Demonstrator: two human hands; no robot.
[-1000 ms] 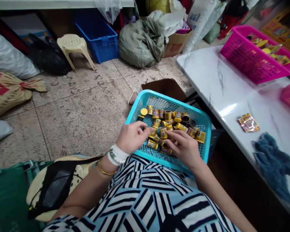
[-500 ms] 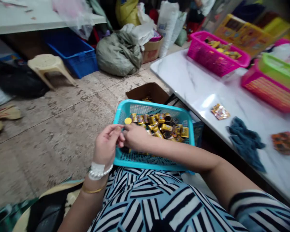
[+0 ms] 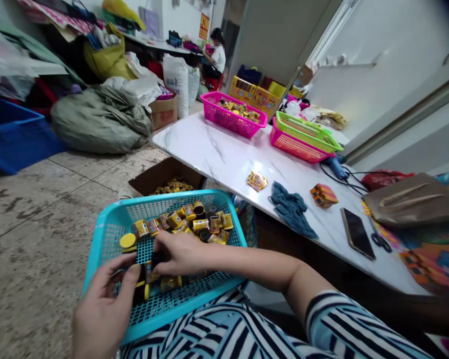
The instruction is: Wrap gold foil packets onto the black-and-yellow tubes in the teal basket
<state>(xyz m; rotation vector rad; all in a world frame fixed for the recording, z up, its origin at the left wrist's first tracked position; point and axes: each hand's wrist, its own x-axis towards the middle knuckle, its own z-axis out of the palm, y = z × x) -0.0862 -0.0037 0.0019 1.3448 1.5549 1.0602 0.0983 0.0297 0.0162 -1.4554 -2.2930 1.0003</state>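
Currently, both hands, left hand (image 3: 103, 304) and right hand (image 3: 177, 254), pinch small black-and-yellow cylindrical canisters (image 3: 144, 289) near the front edge of the turquoise perforated plastic basket (image 3: 105, 234), which rests tilted on the lap, so loose pieces could slide out.

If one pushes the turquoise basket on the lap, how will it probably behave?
The turquoise basket is thin mesh plastic, so it is probably light and may flex a little. It rests on a lap, not on a flat surface, so it could tip. The small yellow containers lie loose inside and look cylindrical, so they would likely roll or slide.
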